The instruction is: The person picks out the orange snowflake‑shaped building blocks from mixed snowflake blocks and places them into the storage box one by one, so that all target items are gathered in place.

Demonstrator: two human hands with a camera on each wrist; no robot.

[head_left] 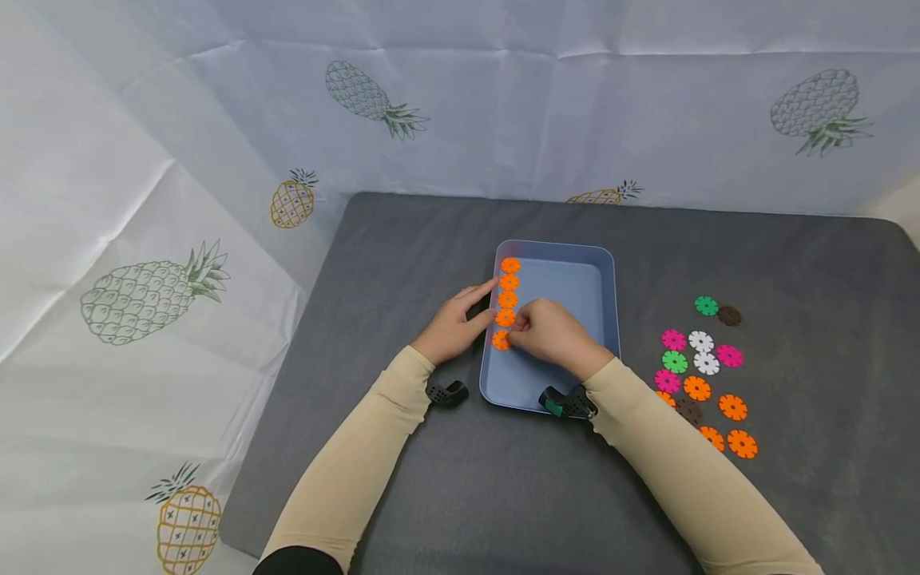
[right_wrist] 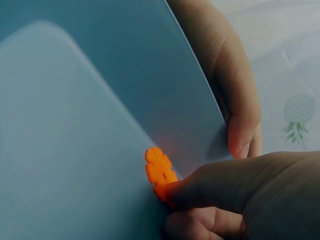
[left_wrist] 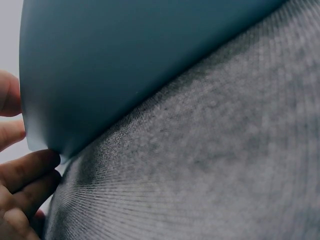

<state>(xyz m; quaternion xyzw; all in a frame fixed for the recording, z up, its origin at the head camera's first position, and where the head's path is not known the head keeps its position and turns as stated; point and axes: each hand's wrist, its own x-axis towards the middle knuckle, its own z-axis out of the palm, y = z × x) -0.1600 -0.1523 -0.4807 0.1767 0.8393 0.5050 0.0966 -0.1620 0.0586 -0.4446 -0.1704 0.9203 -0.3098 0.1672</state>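
Inside the blue tray point(head_left: 564, 279), several orange notched discs form a column along its left wall. My right hand point(head_left: 552, 337) is over the tray, and its fingertips meet the nearest orange disc point(head_left: 499, 341) in that column. In the right wrist view, the thumb bears on the edge of that orange disc point(right_wrist: 159, 172), with the other fingers curled beneath. At the tray's left side my left hand point(head_left: 451, 326) has its fingers stretched toward the rim. The left wrist view has its fingertips point(left_wrist: 47, 160) against the tray's outer wall point(left_wrist: 100, 65).
Right of the tray, loose notched discs lie on the grey table point(head_left: 805, 319): pink point(head_left: 729, 356), white point(head_left: 700, 342), green point(head_left: 707, 306), brown point(head_left: 729, 316) and orange point(head_left: 733, 407). The right sleeve point(head_left: 690, 463) covers some of them. A pineapple-print cloth point(head_left: 489, 120) hangs behind.
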